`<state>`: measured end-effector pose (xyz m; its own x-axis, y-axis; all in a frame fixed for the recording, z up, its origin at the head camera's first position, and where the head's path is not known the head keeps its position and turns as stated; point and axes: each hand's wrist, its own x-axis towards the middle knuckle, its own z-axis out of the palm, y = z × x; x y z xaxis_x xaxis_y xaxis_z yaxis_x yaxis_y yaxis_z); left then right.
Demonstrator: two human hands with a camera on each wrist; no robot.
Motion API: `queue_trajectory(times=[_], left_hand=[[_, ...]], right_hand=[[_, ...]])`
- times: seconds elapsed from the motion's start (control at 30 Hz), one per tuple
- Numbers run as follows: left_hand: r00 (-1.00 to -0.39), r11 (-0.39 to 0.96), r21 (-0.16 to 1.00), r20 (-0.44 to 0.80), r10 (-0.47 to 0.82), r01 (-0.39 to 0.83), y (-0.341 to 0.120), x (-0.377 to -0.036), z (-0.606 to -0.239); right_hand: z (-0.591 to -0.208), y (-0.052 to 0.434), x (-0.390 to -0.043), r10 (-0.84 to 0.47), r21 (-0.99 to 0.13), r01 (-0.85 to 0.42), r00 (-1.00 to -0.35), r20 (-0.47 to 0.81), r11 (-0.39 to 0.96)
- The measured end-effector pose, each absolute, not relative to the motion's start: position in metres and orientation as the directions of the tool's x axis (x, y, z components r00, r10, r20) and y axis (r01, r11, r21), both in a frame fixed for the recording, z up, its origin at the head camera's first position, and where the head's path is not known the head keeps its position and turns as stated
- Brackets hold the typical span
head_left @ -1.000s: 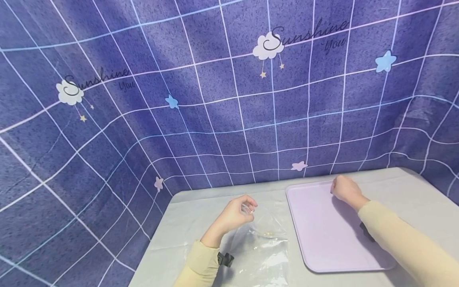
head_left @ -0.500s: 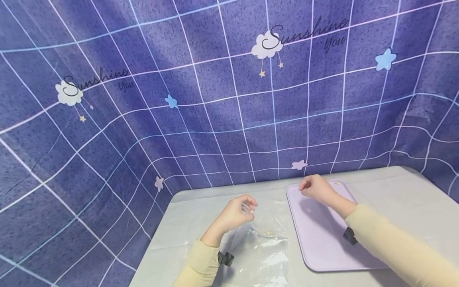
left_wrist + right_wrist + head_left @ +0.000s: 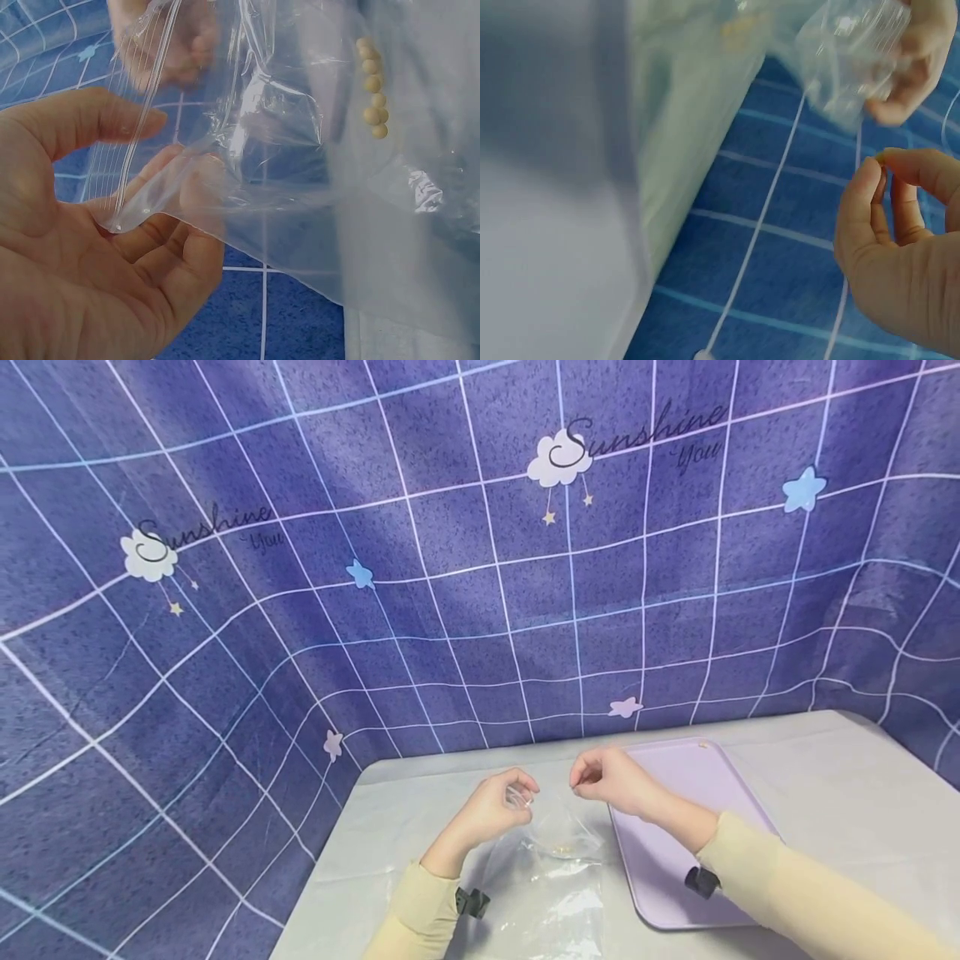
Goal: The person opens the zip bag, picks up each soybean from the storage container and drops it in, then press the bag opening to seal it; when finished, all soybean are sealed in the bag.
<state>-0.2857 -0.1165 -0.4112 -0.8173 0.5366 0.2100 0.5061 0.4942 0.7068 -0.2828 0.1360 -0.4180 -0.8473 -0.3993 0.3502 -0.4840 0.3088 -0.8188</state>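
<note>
Carrying a small bean pinched between thumb and forefinger, my right hand has left the far corner of the tray and crossed to the bag, now hovering just beside its mouth. My left hand has not moved, its fingers curled on the bag's upper edge and holding it open above the bench. Several beans already sit inside the bag; one small speck remains at the tray's far edge. I judge another drop imminent.
</note>
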Motion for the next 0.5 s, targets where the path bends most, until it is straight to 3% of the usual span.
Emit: queue_trajectory(times=[0.23,0.5], left_hand=[[-0.814,0.505,0.693,0.211,0.54,0.515,-0.118,-0.286,-0.413],[-0.813,0.51,0.685,0.214,0.541,0.52,-0.118,-0.286,-0.413]], right_hand=[[-0.418,0.114,-0.268,-0.486,-0.728,-0.605,-0.766,0.421,0.322],[-0.42,0.111,-0.266,-0.497,-0.716,-0.616,-0.757,0.423,0.329]])
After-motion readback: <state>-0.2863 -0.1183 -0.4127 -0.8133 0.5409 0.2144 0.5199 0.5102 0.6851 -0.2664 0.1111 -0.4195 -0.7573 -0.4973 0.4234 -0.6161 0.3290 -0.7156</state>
